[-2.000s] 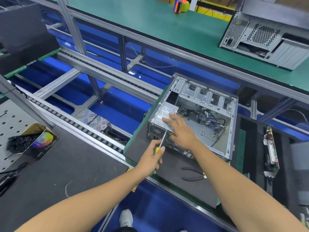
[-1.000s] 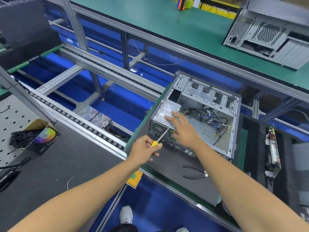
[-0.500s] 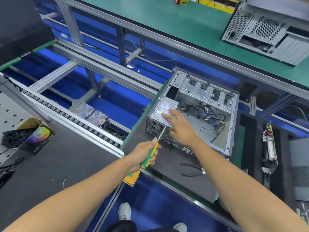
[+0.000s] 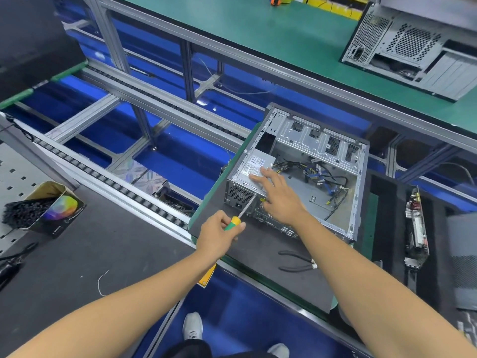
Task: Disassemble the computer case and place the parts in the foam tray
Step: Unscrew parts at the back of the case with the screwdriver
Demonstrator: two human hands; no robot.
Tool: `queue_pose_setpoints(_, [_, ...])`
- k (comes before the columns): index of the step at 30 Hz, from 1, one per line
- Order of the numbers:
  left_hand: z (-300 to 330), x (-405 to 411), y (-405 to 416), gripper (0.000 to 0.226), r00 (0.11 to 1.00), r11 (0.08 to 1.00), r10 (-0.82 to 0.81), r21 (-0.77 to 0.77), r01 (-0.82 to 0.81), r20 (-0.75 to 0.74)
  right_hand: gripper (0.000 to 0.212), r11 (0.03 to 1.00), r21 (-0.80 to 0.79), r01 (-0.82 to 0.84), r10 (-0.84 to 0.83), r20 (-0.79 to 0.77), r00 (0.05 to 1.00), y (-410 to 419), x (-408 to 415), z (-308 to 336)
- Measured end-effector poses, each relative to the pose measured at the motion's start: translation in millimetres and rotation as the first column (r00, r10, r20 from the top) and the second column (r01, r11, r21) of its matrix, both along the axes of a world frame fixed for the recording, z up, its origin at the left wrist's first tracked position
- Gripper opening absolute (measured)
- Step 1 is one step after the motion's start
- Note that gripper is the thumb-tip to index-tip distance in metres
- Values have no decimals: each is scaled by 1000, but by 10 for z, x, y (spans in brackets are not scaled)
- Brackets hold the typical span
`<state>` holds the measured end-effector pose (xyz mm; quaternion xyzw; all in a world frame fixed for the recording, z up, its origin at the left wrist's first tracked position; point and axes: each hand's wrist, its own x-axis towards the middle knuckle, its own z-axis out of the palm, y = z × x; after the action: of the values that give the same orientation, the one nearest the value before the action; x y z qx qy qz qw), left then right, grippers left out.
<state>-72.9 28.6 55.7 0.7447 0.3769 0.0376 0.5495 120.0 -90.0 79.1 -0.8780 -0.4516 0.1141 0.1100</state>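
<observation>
Centrally, the computer case (image 4: 309,177) lay on its side on a dark mat (image 4: 260,257), open face up, long axis running near-left to far-right. The power supply (image 4: 254,167) sat in the case's left corner; its near face was partly hidden by the right hand (image 4: 280,196), which rested flat on it, fingers straight. The left hand (image 4: 218,235) gripped a screwdriver (image 4: 238,218), tip against the case's rear panel; the screw itself could not be made out. Pliers (image 4: 296,263) lay on the mat's near side. The foam tray (image 4: 387,228), right of the case, was cut off by the frame edge.
</observation>
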Motion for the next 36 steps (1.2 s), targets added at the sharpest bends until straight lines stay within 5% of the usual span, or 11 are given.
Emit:
queue_pose_setpoints(4, [15, -35, 19, 37, 986, 978, -37, 199, 69, -161, 90, 1000, -1, 2, -2, -1, 1000, 3, 2, -12])
queue_pose_setpoints(9, [50, -16, -99, 62, 997, 927, -79, -369, 73, 0, 89, 1000, 10, -8, 8, 0, 1000, 5, 17, -25])
queue_pose_setpoints(12, [31, -11, -126, 62, 996, 912, -85, -402, 82, 11, 89, 1000, 20, -3, 3, -5, 1000, -3, 14, -30])
queue_pose_setpoints(17, [110, -8, -43, 37, 990, 970, -142, -199, 142, 11, 88, 1000, 23, -9, 9, -1, 1000, -3, 15, -31])
queue_pose_setpoints(22, [101, -18, -25, 38, 986, 979, -165, 123, 163, 4, 89, 1000, 26, -4, 4, -3, 1000, -1, 12, -30])
queue_pose_setpoints(30, [120, -70, -213, 36, 999, 999, 26, -34, -26, 22, 90, 1000, 20, -7, 7, 3, 1000, 2, 14, -27])
queue_pose_setpoints(34, [205, 2, -231, 47, 1000, 889, 7, -458, 4, 24, 89, 1000, 27, -9, 9, 9, 1000, -7, 23, -40])
queue_pose_setpoints(36, [210, 22, -236, 48, 999, 837, -38, -545, 45, 24, 90, 999, 33, -11, 10, 9, 1000, -8, 28, -52])
